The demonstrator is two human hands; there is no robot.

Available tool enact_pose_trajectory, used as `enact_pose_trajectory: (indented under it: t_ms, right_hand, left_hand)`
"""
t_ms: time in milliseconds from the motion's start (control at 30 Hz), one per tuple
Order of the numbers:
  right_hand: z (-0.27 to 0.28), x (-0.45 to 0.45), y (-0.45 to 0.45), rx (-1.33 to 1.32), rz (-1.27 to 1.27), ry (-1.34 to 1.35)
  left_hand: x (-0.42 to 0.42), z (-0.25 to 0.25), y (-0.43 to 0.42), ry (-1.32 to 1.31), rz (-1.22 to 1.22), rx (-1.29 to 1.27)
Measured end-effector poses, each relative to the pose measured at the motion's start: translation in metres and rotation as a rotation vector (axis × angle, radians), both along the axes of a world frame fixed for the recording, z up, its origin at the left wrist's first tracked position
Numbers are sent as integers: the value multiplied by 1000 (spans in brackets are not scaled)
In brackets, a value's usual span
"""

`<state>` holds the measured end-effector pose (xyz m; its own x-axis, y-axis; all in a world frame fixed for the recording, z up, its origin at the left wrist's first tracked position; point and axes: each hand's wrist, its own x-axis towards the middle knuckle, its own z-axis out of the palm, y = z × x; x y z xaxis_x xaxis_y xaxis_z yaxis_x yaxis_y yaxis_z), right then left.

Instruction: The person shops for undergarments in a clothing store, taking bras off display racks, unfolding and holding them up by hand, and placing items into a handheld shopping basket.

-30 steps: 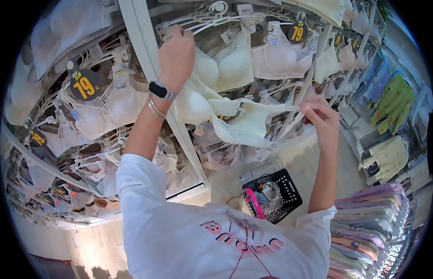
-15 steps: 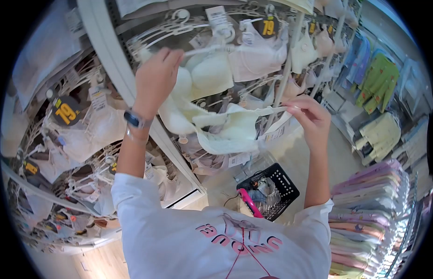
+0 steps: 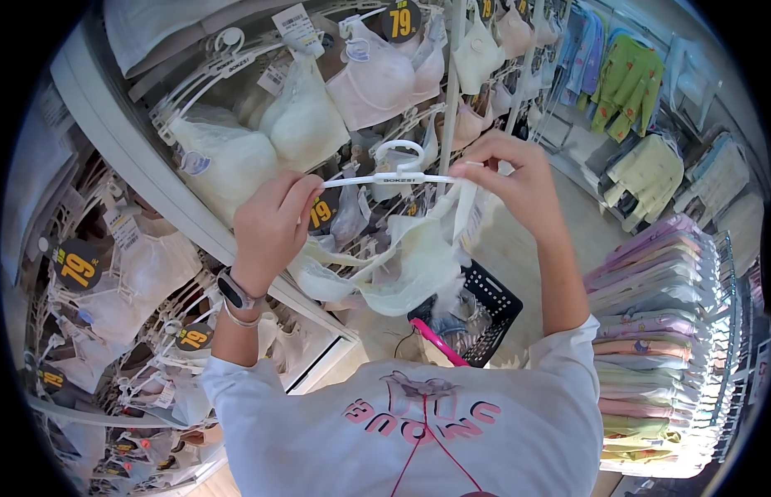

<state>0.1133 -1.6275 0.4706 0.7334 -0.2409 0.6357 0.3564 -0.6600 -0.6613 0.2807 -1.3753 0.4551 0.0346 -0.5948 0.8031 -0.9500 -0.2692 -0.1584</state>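
A white plastic hanger [image 3: 399,178] is stretched level between my two hands, its hook pointing up. My left hand [image 3: 273,219] is closed on the hanger's left end, with a watch on that wrist. At the other end, the fingers of my right hand [image 3: 511,176] pinch the hanger beside a bra strap. A pale cream bra [image 3: 414,269] hangs below, its cups in front of the rack. A white tag [image 3: 471,228] dangles under my right hand. How the left strap sits on the hanger is partly hidden by my left hand.
Racks of bras with round 79 price signs [image 3: 77,264] fill the left and front. On the floor stands a black basket [image 3: 505,311] with items and a pink-edged thing [image 3: 439,344]. To the right is a rail of pastel clothes [image 3: 642,331]; a white post [image 3: 145,149] divides the racks.
The hanger has come into a level position between both hands. My left hand has dropped lower, my right hand has moved left and slightly up, and the view has shifted.
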Motion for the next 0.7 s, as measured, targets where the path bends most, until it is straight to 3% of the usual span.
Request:
enact_pose_trajectory:
  t_ms: [67,267,467,700]
  right_hand:
    - [-7,-2,-6,333,31,153]
    - [-18,-8,-13,368,108,215]
    - [-37,-12,-29,404,-3,420]
    - [-57,-34,-38,571,408,394]
  left_hand:
    - [0,-3,0,-9,-16,4]
    - [-1,-10,-4,13,-56,-7]
    - [8,-23,-11,67,-74,-4]
    - [13,-40,-11,175,-94,31]
